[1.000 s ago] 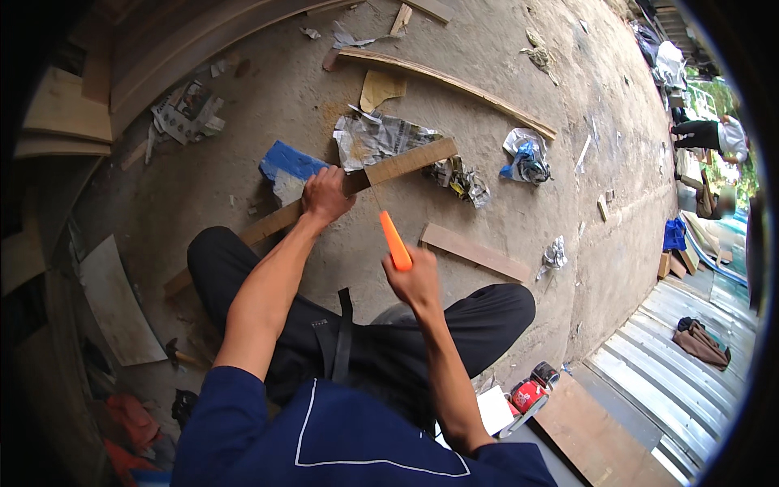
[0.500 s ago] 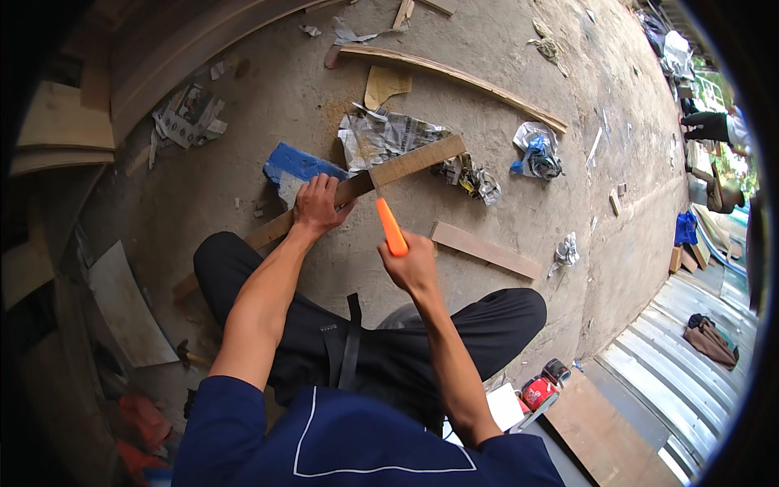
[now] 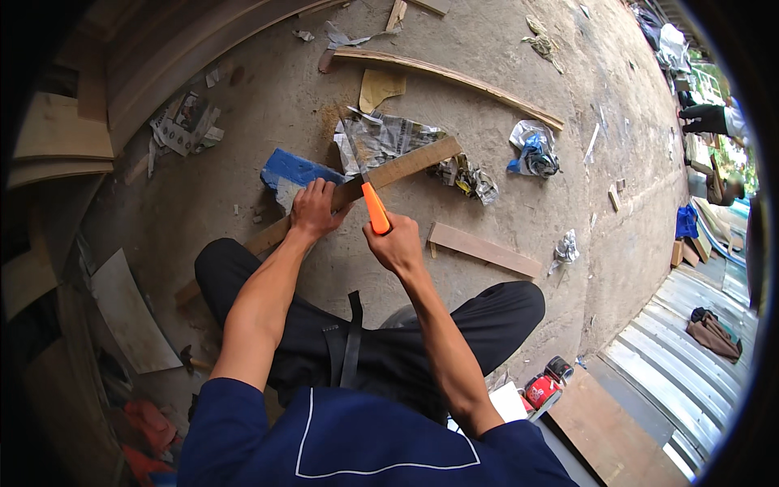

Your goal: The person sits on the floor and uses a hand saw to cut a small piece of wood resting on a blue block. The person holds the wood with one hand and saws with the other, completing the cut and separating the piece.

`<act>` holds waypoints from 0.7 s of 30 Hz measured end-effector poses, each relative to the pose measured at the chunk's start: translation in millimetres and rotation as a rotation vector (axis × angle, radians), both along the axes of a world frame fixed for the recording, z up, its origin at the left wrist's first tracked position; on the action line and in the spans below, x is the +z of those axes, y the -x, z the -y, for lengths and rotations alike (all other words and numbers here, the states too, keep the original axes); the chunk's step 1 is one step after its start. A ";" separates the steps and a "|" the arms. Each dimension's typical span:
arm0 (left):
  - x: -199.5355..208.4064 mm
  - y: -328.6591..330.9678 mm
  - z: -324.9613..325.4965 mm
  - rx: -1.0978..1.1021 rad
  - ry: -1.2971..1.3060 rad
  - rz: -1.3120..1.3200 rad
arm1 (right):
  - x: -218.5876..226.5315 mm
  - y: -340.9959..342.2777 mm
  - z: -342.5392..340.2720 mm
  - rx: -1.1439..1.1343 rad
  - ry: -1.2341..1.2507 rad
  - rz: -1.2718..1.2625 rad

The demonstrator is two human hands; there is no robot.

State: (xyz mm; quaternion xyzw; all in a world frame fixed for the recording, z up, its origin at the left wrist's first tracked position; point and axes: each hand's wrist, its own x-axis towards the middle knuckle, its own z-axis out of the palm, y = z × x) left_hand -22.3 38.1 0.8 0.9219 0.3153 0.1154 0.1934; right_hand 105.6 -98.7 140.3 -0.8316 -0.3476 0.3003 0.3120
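Note:
A long wooden board (image 3: 414, 161) lies slantwise in front of me, its far right end above crumpled newspaper. Beside it, a chipped blue block (image 3: 296, 168) sits just past my left hand. My left hand (image 3: 315, 209) is closed over the board and presses it down. In my right hand (image 3: 396, 242) I grip the orange handle of a handsaw (image 3: 376, 209). The thin saw blade crosses the board a little right of my left hand and points away over the newspaper (image 3: 389, 138).
A short plank (image 3: 484, 250) lies to the right, and a long strip of wood (image 3: 454, 75) lies farther off. Crumpled plastic (image 3: 535, 152) rests on the concrete floor. A hammer (image 3: 193, 359) is by my left knee. Two people stand at the far right.
My right hand and the saw have moved forward and slightly left, so more of the blade shows beyond the board. My left hand stays on the board.

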 end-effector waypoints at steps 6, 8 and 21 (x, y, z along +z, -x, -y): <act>6.9 6.2 -4.3 0.012 -0.013 -0.022 | 52.8 15.3 85.5 0.000 0.064 -0.191; 7.0 4.1 -2.1 0.011 -0.004 -0.034 | 56.2 15.1 83.1 0.028 0.028 -0.118; 5.7 6.1 -4.0 -0.001 -0.016 -0.035 | 47.9 13.3 72.3 0.046 -0.029 -0.042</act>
